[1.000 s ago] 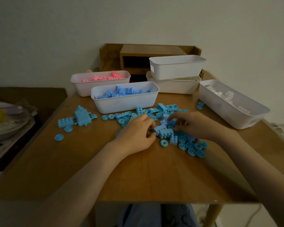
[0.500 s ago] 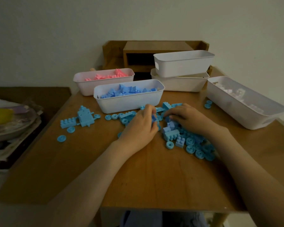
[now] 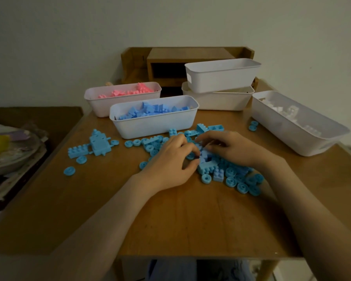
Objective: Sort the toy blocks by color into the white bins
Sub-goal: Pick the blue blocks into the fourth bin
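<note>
Stacked plates (image 3: 12, 157) lie left of the worktop (image 3: 190, 220), the pink-block bin (image 3: 109, 104) and blue-block bin (image 3: 154, 126) wall its far side, and my left grip (image 3: 170, 162) and right grip (image 3: 232, 150) curl into loose pale-blue blocks (image 3: 218, 175) mid-worktop, studded bricks and ringed wheels, though I cannot tell whether either holds one.

I see light-blue blocks (image 3: 236, 180) by my right hand (image 3: 231, 149) on a brown table (image 3: 190, 220). Beyond it, white bins (image 3: 154, 126) hold blue blocks (image 3: 150, 111), pink blocks (image 3: 130, 91) and white blocks (image 3: 282, 109).

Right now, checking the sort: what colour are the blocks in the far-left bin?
Pink: the blocks in that bin show best in the head view.
</note>
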### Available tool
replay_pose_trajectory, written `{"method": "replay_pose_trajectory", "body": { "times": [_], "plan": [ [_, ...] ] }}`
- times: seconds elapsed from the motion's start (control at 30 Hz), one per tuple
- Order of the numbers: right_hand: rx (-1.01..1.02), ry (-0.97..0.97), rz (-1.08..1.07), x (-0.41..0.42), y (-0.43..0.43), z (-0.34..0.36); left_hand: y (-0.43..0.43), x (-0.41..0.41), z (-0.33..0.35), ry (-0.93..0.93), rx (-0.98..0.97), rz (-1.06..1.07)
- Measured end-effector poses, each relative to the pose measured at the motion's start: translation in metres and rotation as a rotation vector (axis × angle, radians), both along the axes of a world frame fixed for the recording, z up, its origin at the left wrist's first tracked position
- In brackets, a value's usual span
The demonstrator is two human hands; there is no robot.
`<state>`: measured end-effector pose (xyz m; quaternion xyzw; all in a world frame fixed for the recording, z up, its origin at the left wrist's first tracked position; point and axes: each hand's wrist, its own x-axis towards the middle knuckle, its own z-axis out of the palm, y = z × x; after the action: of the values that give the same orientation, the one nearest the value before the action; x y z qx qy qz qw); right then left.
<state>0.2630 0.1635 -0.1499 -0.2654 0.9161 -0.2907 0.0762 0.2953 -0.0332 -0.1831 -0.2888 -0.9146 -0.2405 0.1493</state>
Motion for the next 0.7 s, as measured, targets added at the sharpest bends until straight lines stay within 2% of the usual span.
{"method": "replay_pose_trajectory", "body": {
  "times": [0.17, 0.33, 0.53, 0.7],
  "plan": [
    [0.02, -0.115, 0.092, 0.0044, -0.0034, 0.0011, -0.0012, 0.0037, 0.0043, 0.023, -0.07, -0.041],
    [-0.025, -0.068, 0.046, 0.0046, -0.002, -0.0007, 0.0002, 0.0035, 0.0039, 0.048, -0.108, -0.102],
    [-0.391, -0.059, -0.083, 0.0066, -0.004, 0.003, 0.0003, 0.0024, 0.0035, 0.055, -0.068, -0.08],
    [-0.411, -0.146, -0.121, 0.0068, -0.0047, 0.0045, 0.001, 0.0062, 0.0063, 0.041, -0.034, -0.067]
  ]
}}
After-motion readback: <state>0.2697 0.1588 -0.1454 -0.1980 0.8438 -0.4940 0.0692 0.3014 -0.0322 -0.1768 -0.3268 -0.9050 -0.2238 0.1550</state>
